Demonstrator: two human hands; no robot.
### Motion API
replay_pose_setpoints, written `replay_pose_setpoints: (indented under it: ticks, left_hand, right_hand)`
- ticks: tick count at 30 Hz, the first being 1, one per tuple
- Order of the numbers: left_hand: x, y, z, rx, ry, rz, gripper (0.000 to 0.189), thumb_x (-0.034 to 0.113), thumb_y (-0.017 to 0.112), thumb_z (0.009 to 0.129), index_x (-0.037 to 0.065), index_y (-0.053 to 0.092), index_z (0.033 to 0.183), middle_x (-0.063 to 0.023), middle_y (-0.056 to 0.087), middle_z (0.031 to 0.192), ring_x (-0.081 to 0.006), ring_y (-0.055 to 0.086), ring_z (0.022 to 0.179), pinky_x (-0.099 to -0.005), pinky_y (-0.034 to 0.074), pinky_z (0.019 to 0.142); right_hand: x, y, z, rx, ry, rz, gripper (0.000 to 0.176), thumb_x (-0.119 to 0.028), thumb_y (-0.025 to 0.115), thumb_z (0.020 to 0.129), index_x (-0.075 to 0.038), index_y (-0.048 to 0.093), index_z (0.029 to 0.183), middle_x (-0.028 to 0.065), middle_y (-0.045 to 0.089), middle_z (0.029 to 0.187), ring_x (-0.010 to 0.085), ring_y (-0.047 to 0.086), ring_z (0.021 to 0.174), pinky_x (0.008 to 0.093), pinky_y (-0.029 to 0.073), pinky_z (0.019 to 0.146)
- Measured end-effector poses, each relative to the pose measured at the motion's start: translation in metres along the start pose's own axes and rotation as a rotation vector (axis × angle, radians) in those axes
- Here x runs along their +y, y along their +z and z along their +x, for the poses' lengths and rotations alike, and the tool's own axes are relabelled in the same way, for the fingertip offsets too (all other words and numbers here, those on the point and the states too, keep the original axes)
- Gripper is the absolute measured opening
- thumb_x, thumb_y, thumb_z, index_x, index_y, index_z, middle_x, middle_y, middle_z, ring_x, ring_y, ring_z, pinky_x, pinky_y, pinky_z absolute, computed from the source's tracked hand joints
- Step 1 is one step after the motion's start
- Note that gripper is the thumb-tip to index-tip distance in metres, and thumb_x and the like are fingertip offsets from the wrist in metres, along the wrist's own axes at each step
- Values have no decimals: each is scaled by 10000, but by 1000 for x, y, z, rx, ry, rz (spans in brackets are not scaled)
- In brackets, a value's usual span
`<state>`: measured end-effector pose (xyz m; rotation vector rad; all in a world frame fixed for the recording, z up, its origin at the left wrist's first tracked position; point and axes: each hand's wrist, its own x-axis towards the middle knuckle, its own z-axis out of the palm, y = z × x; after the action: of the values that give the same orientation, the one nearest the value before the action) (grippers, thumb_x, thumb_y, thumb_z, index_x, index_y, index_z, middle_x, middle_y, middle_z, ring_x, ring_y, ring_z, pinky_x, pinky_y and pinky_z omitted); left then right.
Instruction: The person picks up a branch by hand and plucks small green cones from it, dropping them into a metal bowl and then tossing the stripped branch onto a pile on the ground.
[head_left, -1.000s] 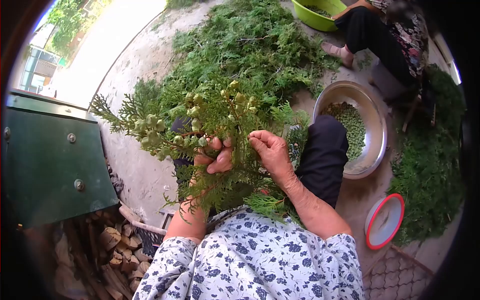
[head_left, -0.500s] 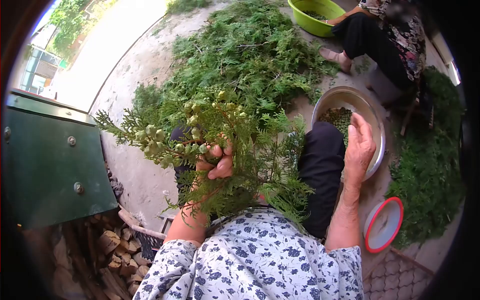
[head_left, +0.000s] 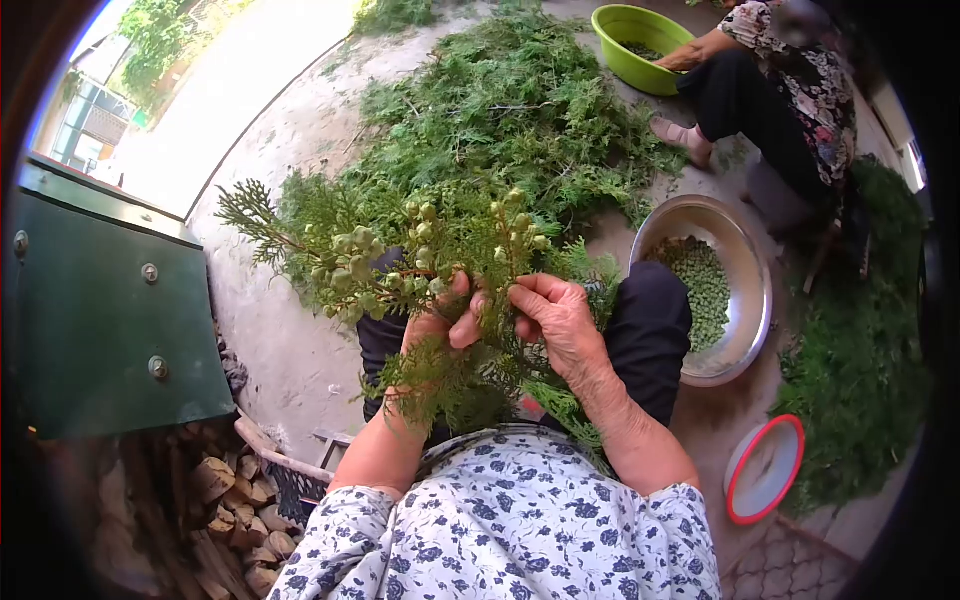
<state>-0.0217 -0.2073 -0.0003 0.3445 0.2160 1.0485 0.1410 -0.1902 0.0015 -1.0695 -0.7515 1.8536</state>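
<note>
My left hand [head_left: 455,312] is closed around an evergreen branch [head_left: 462,240] with scaly green sprays, held over my lap. Clusters of pale green cones [head_left: 350,265] grow along it, most of them to the left and above my fingers. My right hand [head_left: 562,322] is at the branch's right side, thumb and forefinger pinched on a sprig just below some cones. Exactly what lies between those fingertips is too small to make out. Beyond my right knee stands a metal bowl [head_left: 752,320] with many picked green cones [head_left: 700,290] inside.
A large heap of cut branches [head_left: 500,120] covers the ground ahead. At upper right a seated person [head_left: 770,100] reaches into a green basin [head_left: 610,45]. A red-rimmed white container [head_left: 765,470] lies right, a green metal box [head_left: 110,310] left, above firewood [head_left: 240,500].
My right hand has moved left from above the metal bowl to the branch and now pinches it. My left hand still grips the branch, which has shifted slightly right.
</note>
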Motion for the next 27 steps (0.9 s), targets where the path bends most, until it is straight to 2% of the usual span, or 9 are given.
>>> replay_pose_setpoints:
  ticks: [2, 4, 7, 10, 13, 14, 16, 19, 27]
  left_hand:
    - [2, 38, 8, 676, 250, 381, 231, 250, 549, 895, 27, 552, 953, -55, 598, 774, -115, 549, 543, -210, 441, 467]
    - [9, -13, 1, 643, 246, 518, 203, 167, 549, 882, 3, 546, 1002, -90, 607, 873, -162, 603, 671, -244, 504, 584]
    - [28, -30, 2, 476, 261, 214, 192, 17, 527, 852, -15, 523, 1041, -106, 601, 891, -203, 607, 726, -307, 522, 670]
    - [34, 10, 0, 950, 713, 908, 195, 9, 512, 879, 7, 529, 1073, -70, 583, 909, -126, 550, 783, -248, 460, 704]
    - [21, 63, -7, 791, 1087, 1182, 216, -30, 595, 830, 14, 552, 1037, -50, 584, 906, -91, 550, 790, -224, 459, 711]
    - [15, 77, -15, 706, 1109, 1540, 215, 3, 594, 837, 5, 549, 1047, -60, 586, 926, -113, 549, 833, -227, 450, 730]
    - [12, 101, -20, 261, 1276, 1841, 228, 9, 674, 772, -7, 579, 979, -107, 596, 904, -177, 594, 775, -264, 482, 680]
    - [-4, 103, 4, 412, 630, 1676, 172, 34, 642, 787, -31, 616, 944, -134, 612, 941, -193, 597, 828, -256, 477, 682]
    - [-14, 39, 21, 503, 525, 1687, 191, 113, 647, 807, -31, 639, 933, -140, 630, 953, -215, 600, 859, -296, 471, 740]
  right_hand:
    - [4, -3, 1, 58, -25, 35, 170, -142, 640, 829, -2, 624, 924, -5, 603, 696, 44, 493, 466, 181, 366, 403]
    - [7, -7, 2, 121, -51, 74, 155, -132, 645, 826, -5, 625, 913, -7, 603, 692, 41, 493, 467, 181, 362, 398]
    - [8, -11, 2, 168, -115, 74, 158, -123, 647, 824, 2, 623, 918, -2, 607, 694, 38, 493, 463, 181, 358, 391]
    - [3, -9, 2, 203, -175, 59, 162, -124, 648, 824, 8, 620, 914, -1, 607, 692, 38, 490, 458, 182, 356, 390]
    - [0, -2, 1, 249, -211, -17, 176, -127, 647, 825, 19, 618, 920, 0, 600, 679, 42, 491, 459, 185, 361, 395]
    - [0, 0, 1, 268, -240, -63, 184, -130, 647, 826, 25, 617, 921, -1, 595, 672, 43, 496, 467, 187, 368, 401]
    - [0, 4, 2, 283, -275, -107, 191, -133, 646, 826, 31, 617, 922, -1, 589, 665, 44, 501, 475, 188, 375, 407]
    - [3, 10, -2, 300, -284, -165, 187, -129, 642, 829, 42, 620, 902, 6, 580, 682, 52, 519, 503, 193, 401, 435]
    - [10, 15, -8, 282, -420, -367, 140, -84, 633, 820, 44, 617, 873, 33, 573, 761, 79, 530, 512, 222, 422, 460]
